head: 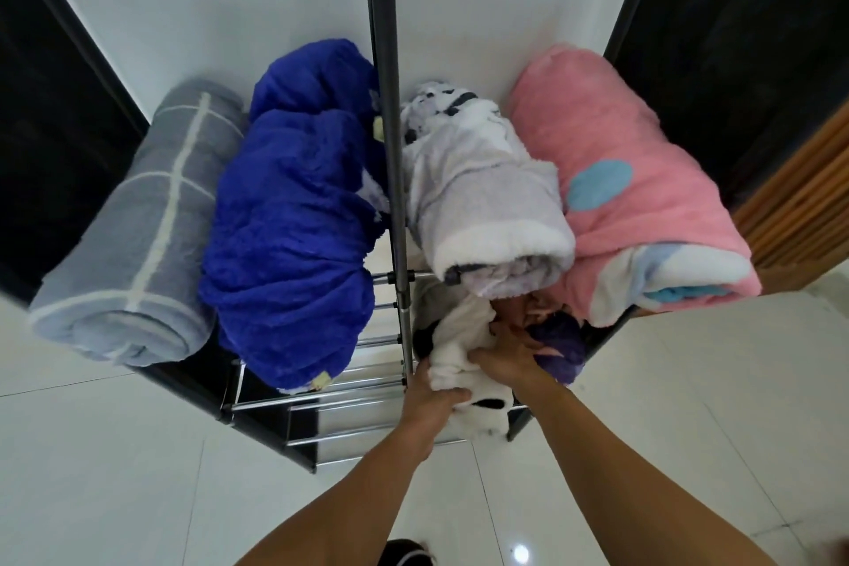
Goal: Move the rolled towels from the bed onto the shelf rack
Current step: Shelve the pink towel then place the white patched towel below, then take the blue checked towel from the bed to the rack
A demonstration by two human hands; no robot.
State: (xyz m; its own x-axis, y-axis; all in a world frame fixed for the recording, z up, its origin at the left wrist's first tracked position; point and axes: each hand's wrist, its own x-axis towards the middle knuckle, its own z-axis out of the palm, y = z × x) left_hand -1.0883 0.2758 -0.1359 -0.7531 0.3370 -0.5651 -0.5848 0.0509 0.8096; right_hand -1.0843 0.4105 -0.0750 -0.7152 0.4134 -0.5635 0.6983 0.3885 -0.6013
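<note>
Several rolled towels lie side by side on the top tier of the shelf rack (pixel 275 402): a grey checked roll (pixel 138 239), a deep blue roll (pixel 298 221), a lilac and white roll (pixel 482 198) and a pink roll (pixel 643 198). On a lower tier at the right, a white towel with black patches (pixel 464 349) is held from both sides. My left hand (pixel 429 404) grips its near end. My right hand (pixel 510 358) presses on its top, beside a purple towel (pixel 558 345) on the same tier.
A grey upright pole (pixel 388 106) of the rack rises through the middle of the view. The white wall stands behind the rack, with dark panels at both sides and wooden slats (pixel 799 207) at the right. The floor is white glossy tile.
</note>
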